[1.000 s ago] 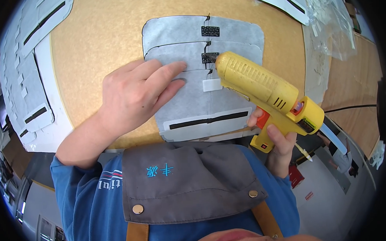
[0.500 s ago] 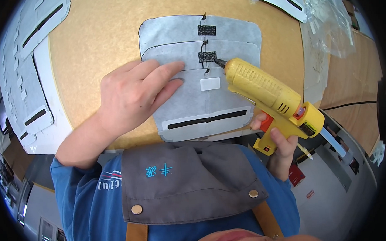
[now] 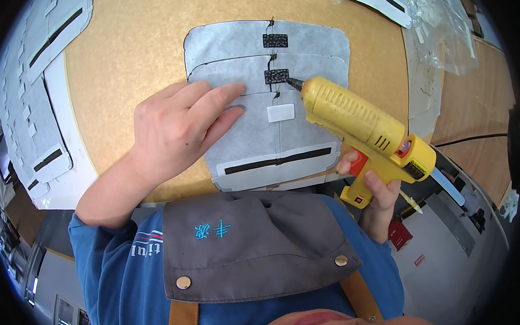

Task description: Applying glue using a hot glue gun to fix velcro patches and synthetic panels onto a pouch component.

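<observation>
Head view: right hand closed round glue gun.
Left hand, half-curled, hides part of grey panel; hold beneath cannot be told.

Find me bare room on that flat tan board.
Above the left hand, the tan board is bare between the rounded grey panel and the grey pieces far left; more narrowly, right of the panel above the yellow glue gun. Crowded: mid-panel, between hand and gun.

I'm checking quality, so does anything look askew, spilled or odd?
No spill shows. The white patch on the grey panel seems odd, perhaps harmlessly: it differs from the two black patches above.
</observation>
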Tool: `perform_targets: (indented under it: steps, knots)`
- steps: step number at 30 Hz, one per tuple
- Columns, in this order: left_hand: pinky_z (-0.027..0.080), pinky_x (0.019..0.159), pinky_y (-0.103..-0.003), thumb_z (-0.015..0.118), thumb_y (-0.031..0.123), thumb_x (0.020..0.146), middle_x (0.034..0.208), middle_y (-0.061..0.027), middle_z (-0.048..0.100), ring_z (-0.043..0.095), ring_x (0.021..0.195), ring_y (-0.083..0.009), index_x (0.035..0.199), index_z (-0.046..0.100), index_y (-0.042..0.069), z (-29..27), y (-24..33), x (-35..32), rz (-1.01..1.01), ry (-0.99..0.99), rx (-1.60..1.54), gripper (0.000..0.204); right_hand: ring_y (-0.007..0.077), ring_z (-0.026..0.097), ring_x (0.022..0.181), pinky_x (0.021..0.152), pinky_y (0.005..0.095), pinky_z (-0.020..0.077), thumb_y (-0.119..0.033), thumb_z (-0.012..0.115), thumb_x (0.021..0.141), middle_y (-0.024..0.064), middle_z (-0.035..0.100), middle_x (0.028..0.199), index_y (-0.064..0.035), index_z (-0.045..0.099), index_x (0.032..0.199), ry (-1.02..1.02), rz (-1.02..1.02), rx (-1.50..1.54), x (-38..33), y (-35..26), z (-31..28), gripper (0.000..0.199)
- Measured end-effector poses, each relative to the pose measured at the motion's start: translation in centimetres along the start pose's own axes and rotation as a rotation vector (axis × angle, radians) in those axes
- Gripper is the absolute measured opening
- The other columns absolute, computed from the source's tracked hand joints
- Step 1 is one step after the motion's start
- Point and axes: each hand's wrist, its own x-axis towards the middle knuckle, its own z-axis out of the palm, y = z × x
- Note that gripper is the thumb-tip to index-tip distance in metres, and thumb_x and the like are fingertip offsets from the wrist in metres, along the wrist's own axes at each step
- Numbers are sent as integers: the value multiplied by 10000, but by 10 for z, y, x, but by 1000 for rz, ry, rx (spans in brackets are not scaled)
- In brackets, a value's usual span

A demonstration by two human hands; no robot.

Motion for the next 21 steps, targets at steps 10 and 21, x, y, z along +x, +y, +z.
perform_targets:
  steps: [10, 21]
  knots:
    - [409, 471, -295, 833, 152, 736, 626, -2, 512, 520, 529, -151, 1064, 732, 135, 0, 1, 1, -7, 8, -12, 344, 261, 635, 1012, 903, 382, 501, -9, 579, 868, 213, 619, 1125, 57, 420, 1399, 10, 30, 9, 19, -7, 19, 558]
    - [418, 477, -298, 830, 144, 739, 630, -3, 522, 534, 540, -153, 1068, 732, 137, 0, 0, 0, -4, -1, -9, 344, 265, 643, 981, 875, 386, 504, -59, 573, 888, 206, 637, 1091, 66, 435, 1377, 102, -33, -4, 10, -4, 12, 523]
